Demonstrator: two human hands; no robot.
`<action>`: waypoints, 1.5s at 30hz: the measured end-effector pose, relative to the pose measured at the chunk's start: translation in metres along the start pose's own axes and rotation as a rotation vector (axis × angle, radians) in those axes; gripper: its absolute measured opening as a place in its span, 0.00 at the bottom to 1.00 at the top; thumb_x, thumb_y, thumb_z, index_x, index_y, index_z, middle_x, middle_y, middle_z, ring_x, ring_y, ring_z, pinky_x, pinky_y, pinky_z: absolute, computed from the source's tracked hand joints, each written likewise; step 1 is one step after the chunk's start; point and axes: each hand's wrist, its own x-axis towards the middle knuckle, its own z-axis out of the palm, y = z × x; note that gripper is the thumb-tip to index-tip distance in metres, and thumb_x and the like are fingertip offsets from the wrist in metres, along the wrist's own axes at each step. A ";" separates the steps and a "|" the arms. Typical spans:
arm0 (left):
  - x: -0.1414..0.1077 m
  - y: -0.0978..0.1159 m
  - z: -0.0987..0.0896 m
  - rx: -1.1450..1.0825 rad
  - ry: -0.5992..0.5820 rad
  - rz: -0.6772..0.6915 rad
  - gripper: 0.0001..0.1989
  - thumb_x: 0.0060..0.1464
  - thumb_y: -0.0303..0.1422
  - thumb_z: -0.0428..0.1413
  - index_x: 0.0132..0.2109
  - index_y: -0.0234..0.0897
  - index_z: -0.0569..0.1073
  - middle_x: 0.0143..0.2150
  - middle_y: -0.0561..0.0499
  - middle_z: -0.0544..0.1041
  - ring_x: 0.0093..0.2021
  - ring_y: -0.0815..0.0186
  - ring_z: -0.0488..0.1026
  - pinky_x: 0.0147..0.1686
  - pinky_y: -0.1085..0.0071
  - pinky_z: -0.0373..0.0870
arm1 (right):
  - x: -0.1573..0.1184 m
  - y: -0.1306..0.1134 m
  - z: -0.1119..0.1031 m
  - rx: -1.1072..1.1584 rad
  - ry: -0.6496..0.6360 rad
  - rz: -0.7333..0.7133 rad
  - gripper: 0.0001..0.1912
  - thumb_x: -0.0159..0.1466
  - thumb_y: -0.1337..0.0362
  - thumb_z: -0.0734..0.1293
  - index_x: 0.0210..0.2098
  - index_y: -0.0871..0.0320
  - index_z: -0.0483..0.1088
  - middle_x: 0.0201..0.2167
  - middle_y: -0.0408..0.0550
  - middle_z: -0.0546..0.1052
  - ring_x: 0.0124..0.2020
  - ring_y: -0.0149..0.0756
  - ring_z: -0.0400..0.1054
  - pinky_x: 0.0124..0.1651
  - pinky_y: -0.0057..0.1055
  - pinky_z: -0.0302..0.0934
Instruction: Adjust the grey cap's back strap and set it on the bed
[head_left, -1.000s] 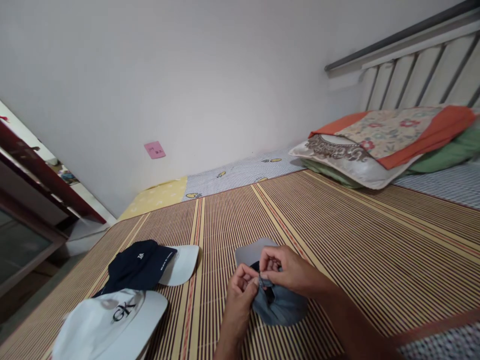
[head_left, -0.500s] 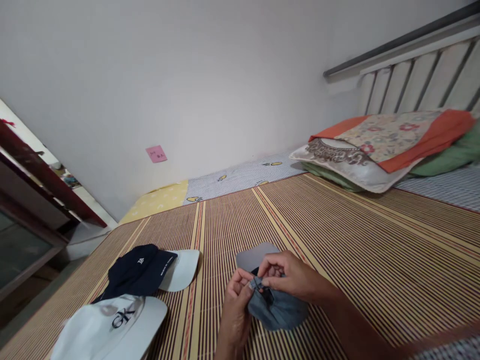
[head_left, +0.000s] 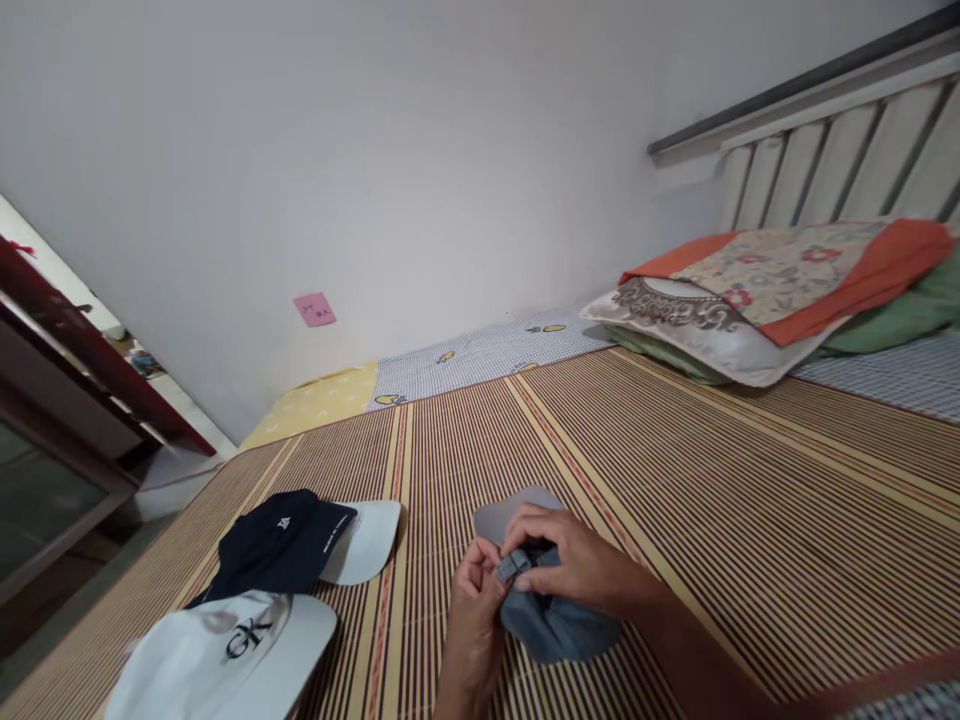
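A blue-grey baseball cap (head_left: 559, 628) lies on the striped mat with its grey brim (head_left: 517, 508) pointing away from me. Its back strap (head_left: 514, 566) is pinched between my two hands. My left hand (head_left: 474, 600) is closed on the strap's left side. From the right, my right hand (head_left: 566, 560) grips the strap with thumb and fingers and covers part of the cap. Fine detail of the strap's fastening is too small to make out.
To the left lie a navy cap with a pale brim (head_left: 281, 540) and a white cap (head_left: 217, 655) with black letters. Pillows (head_left: 697, 330) are stacked at the back right on the woven mat (head_left: 465, 450). A wall (head_left: 450, 180) with a pink note (head_left: 313, 309) rises behind.
My right hand has shifted slightly left, its fingers now over the strap near my left fingers. The cap's strap ends appear closer together. The other caps stay put.
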 end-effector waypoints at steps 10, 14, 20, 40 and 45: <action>-0.003 0.006 0.000 0.215 -0.053 0.007 0.15 0.56 0.42 0.64 0.33 0.37 0.70 0.33 0.54 0.67 0.36 0.68 0.64 0.37 0.74 0.62 | -0.003 0.001 -0.001 -0.071 0.023 0.086 0.13 0.53 0.73 0.71 0.37 0.55 0.78 0.34 0.41 0.80 0.39 0.36 0.71 0.44 0.30 0.60; 0.000 0.005 -0.002 0.171 -0.075 -0.008 0.16 0.55 0.40 0.64 0.30 0.37 0.67 0.37 0.51 0.70 0.38 0.66 0.65 0.39 0.73 0.63 | -0.004 0.001 -0.004 -0.043 0.019 0.086 0.13 0.53 0.73 0.70 0.38 0.56 0.79 0.35 0.42 0.80 0.39 0.36 0.73 0.43 0.30 0.62; 0.005 -0.001 -0.015 0.213 -0.025 -0.042 0.16 0.50 0.42 0.67 0.31 0.35 0.72 0.40 0.49 0.73 0.35 0.67 0.65 0.35 0.73 0.62 | -0.007 0.007 -0.010 -0.027 0.023 0.083 0.12 0.54 0.72 0.71 0.38 0.55 0.79 0.36 0.43 0.81 0.40 0.37 0.74 0.44 0.30 0.64; 0.000 0.006 -0.008 0.279 -0.085 -0.032 0.21 0.51 0.45 0.68 0.29 0.38 0.66 0.27 0.56 0.69 0.28 0.71 0.62 0.30 0.75 0.57 | -0.009 0.011 -0.015 0.045 -0.042 0.195 0.13 0.51 0.70 0.73 0.38 0.57 0.79 0.27 0.38 0.72 0.31 0.31 0.63 0.35 0.28 0.57; -0.001 0.006 -0.005 0.187 -0.077 -0.058 0.18 0.49 0.41 0.69 0.37 0.40 0.70 0.29 0.55 0.76 0.28 0.70 0.70 0.31 0.75 0.63 | -0.014 0.016 -0.024 0.086 -0.081 0.224 0.07 0.56 0.68 0.70 0.35 0.59 0.78 0.24 0.38 0.71 0.28 0.30 0.64 0.33 0.27 0.55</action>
